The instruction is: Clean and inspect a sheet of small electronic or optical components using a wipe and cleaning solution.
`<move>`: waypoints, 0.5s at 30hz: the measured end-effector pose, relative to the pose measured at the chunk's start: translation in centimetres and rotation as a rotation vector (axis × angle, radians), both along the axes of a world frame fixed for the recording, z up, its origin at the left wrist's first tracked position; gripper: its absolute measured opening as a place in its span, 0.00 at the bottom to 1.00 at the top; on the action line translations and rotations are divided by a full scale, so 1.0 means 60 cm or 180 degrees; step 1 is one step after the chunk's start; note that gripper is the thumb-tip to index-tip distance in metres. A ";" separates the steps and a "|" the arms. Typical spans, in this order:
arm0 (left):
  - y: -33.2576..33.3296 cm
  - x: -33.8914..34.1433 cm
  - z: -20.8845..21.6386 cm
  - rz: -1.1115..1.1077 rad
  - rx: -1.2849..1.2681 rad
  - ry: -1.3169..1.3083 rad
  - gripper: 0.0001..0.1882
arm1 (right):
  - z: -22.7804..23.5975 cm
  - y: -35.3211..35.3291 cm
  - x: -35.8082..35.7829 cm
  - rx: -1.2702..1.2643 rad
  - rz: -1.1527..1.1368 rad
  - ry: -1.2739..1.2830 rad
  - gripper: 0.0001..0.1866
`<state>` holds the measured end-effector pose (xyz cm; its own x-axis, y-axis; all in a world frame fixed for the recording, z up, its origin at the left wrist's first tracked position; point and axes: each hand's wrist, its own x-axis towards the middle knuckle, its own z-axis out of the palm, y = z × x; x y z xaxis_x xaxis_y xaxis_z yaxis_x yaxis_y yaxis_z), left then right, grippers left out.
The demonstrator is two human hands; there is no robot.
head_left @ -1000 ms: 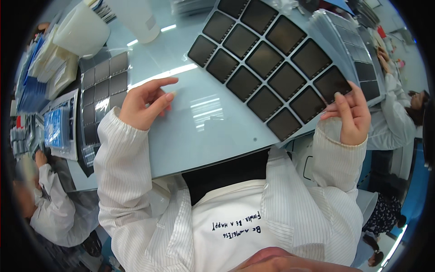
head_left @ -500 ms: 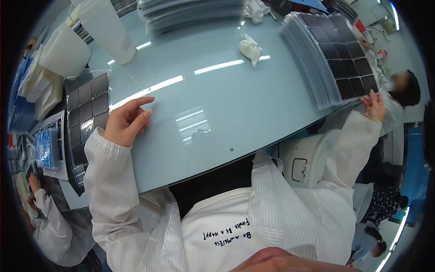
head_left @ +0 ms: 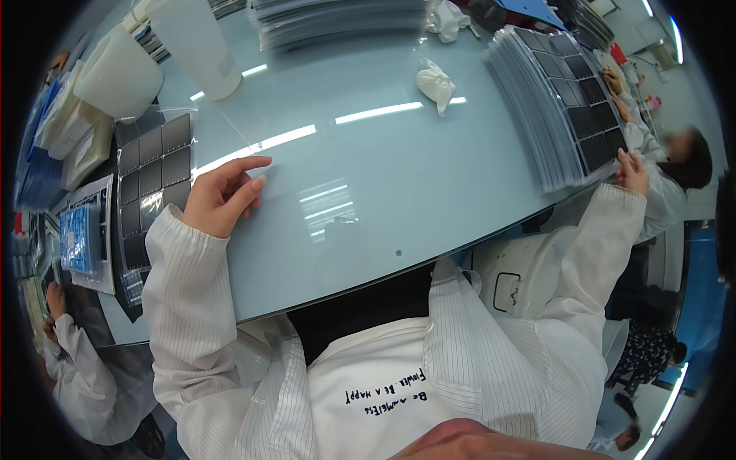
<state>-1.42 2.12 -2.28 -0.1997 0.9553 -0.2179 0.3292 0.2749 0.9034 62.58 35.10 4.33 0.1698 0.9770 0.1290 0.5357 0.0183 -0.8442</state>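
My left hand (head_left: 226,193) rests over the left part of the glass-topped table with nothing in it. Its index finger is stretched out and the thumb stands apart. My right hand (head_left: 632,173) is at the near right corner of a tall stack of clear plastic sleeve sheets (head_left: 529,115). Thumb and fingers pinch the corner of the top sheet (head_left: 586,121), which carries rows of dark square pieces in pockets. A similar sheet with dark squares (head_left: 153,172) lies left of my left hand.
A clear plastic jug (head_left: 195,54) and a white tub (head_left: 119,77) stand at the far left. Another stack of sheets (head_left: 341,23) lies at the back. A knotted white bundle (head_left: 436,86) sits on the table (head_left: 368,184). Co-workers are at both sides.
My right hand's fingers have drawn closer together at the stack's corner. My left hand keeps its pose. The whole view has shifted slightly.
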 end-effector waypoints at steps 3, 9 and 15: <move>-0.002 0.000 0.001 0.0036 -0.0019 0.0013 0.14 | 0.035 -0.023 -0.056 0.0922 -0.1084 -0.2039 0.32; -0.001 0.002 0.005 0.0009 -0.0133 0.0147 0.14 | 0.105 -0.106 -0.317 0.1858 0.0193 -0.1845 0.30; -0.009 0.002 0.003 0.0083 -0.0040 0.0243 0.13 | 0.070 -0.067 -0.584 0.2496 0.2086 -0.2026 0.26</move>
<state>-1.31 1.60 -2.09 -0.2409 0.9469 -0.2131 0.3894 0.2955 0.8724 27.52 31.05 8.55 -0.6394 0.4721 0.6068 0.5491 0.8329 -0.0694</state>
